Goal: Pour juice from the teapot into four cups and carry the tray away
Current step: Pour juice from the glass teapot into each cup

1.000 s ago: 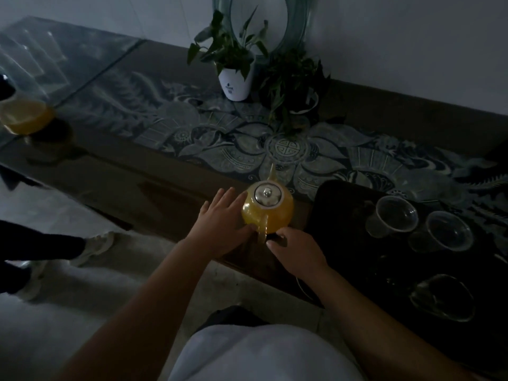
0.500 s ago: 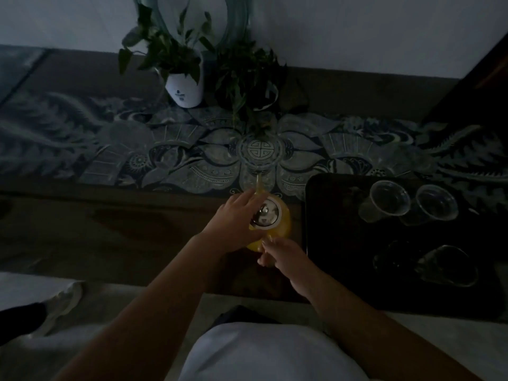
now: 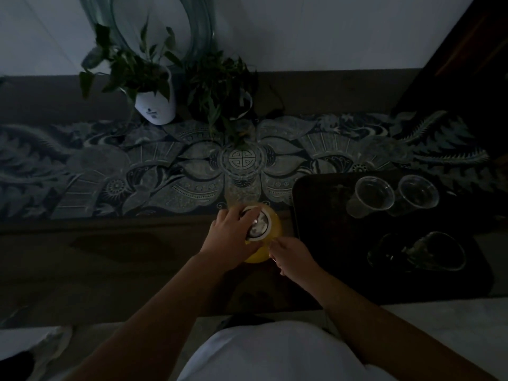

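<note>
- Teapot (image 3: 264,243) is sitting on the dark table (image 3: 110,257) near the front edge, just left of the black tray (image 3: 310,243); amber juice is showing through its body.
- Left hand (image 3: 231,240) is resting over the lid (image 3: 258,225), fingers spread across the top and side, pressing rather than clenching.
- Right hand (image 3: 291,257) is closing at the teapot's near-right side, where the handle would be; the handle is hidden, so a full grasp can't be confirmed.
- Key relation: the cups lie right of the pot and slightly farther from the person, so the pour is going to travel rightward over the tray edge. Right hand is nearer the tray.
- Pot axis: the spout seems to be pointing away from the person, handle toward them; it likely needs turning right before tipping.
- Two clear cups (image 3: 371,196) (image 3: 416,193) are standing touching at the tray's far side, looking empty. Nearer glassware (image 3: 437,251) is too dark to count or tell upright.
- Writing: the white plant pot (image 3: 156,108) is carrying a small dark logo, unreadable. The table runner (image 3: 242,160) is showing a round emblem, no legible text.
</note>
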A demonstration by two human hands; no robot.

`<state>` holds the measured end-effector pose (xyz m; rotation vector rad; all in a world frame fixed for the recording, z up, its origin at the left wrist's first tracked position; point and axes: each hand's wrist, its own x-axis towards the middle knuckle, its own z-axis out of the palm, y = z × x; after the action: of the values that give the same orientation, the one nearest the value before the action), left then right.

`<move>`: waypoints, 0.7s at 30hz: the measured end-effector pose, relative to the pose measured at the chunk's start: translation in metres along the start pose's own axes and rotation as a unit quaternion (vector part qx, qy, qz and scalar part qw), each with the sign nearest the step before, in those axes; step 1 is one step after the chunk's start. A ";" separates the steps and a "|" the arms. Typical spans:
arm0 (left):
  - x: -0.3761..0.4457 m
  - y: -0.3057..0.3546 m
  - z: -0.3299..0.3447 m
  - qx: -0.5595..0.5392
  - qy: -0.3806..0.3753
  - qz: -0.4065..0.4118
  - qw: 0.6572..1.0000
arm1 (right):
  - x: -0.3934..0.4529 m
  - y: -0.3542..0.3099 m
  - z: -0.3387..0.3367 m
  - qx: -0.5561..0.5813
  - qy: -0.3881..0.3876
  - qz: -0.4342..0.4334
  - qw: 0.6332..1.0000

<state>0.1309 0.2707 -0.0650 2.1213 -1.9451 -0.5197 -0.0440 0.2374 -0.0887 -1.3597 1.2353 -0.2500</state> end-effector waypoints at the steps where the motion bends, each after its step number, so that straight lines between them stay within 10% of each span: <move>1: -0.001 0.002 0.002 0.004 0.008 -0.008 1.000 | 0.002 0.001 -0.002 -0.003 0.006 -0.008 1.000; 21: -0.020 0.018 0.017 -0.068 0.052 -0.077 0.993 | 0.033 0.011 -0.020 0.035 0.096 -0.090 0.991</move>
<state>0.1068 0.2903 -0.0711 2.1747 -1.6517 -0.5407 -0.0517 0.2038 -0.1089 -1.4116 1.2503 -0.5579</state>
